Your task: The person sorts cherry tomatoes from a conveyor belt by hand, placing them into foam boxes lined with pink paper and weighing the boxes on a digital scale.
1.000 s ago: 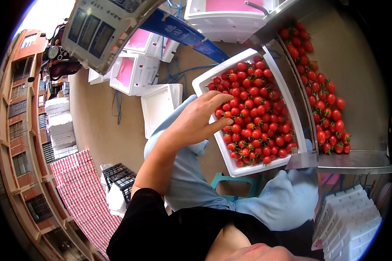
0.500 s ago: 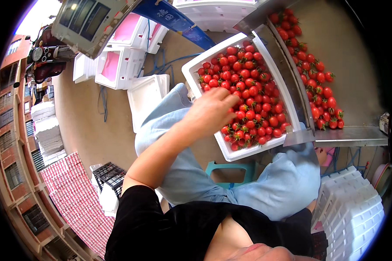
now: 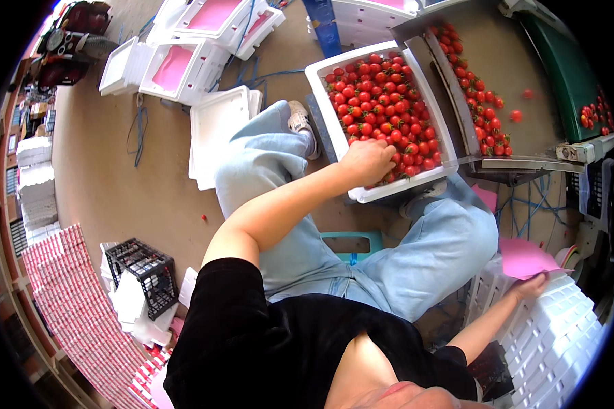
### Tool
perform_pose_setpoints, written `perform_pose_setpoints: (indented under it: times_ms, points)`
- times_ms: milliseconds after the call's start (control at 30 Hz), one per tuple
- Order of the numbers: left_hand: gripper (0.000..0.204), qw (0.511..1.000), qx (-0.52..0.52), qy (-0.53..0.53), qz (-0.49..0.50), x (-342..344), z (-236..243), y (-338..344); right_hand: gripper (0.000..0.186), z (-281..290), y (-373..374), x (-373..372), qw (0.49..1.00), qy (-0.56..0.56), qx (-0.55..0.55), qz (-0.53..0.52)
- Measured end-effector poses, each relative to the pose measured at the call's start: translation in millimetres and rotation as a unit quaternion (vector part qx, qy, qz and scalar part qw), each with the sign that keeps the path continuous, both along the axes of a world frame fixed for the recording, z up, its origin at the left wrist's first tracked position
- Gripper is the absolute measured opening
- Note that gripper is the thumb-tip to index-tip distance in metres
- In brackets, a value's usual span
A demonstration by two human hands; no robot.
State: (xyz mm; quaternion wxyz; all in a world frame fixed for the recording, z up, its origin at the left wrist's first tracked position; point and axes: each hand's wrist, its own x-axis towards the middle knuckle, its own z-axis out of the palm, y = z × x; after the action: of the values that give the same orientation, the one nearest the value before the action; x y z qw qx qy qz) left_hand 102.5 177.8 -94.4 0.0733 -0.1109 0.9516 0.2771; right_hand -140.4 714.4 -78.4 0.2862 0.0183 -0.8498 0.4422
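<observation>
A metal surface (image 3: 494,51) lay ahead on your right, above a stack of white crates (image 3: 552,330) by your right side. Just left of the surface, a white box (image 3: 416,180) stood before your knees. Your right hand (image 3: 529,286) gripped a pink sheet (image 3: 525,258) by its edge; your left hand (image 3: 368,162) curled over red tomatoes (image 3: 375,95) in the box, whether grasping any I couldn't tell.

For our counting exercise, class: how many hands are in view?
2: the left hand at the tomatoes in the white box, and the right hand at the edge of a pink sheet. No others show, though some could be hidden.
</observation>
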Motion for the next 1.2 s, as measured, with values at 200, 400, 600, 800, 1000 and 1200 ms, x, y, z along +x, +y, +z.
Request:
perform_pose_setpoints:
  times_ms: [200, 400, 600, 800, 1000, 1200]
  points:
    - [0.018, 0.958, 0.058, 0.27, 0.081, 59, 40, 1, 0.031, 152, -192, 35, 0.954, 0.076, -0.097, 0.273]
    - [0.017, 0.852, -0.023, 0.467, 0.237, 186, 109, 2, 0.008, 141, -440, 149, 0.736, 0.136, 0.271, 0.605]
    - [0.013, 0.753, -0.095, 0.507, 0.409, 285, 100, -20, 0.016, -17, -521, 108, 0.621, 0.02, 0.414, 0.665]
    - [0.016, 0.526, 0.149, 0.388, 0.742, 343, -51, -24, 0.034, -42, -521, 78, 0.654, -0.011, 0.379, 0.654]
    - [0.049, 0.35, 0.204, 0.27, 0.874, 379, -177, -78, 0.098, -87, -530, -38, 0.779, -0.251, 0.505, 0.275]
    - [0.024, 0.242, 0.437, 0.382, 0.778, 352, -193, -152, 0.087, -109, -529, -40, 0.809, -0.336, 0.341, 0.341]
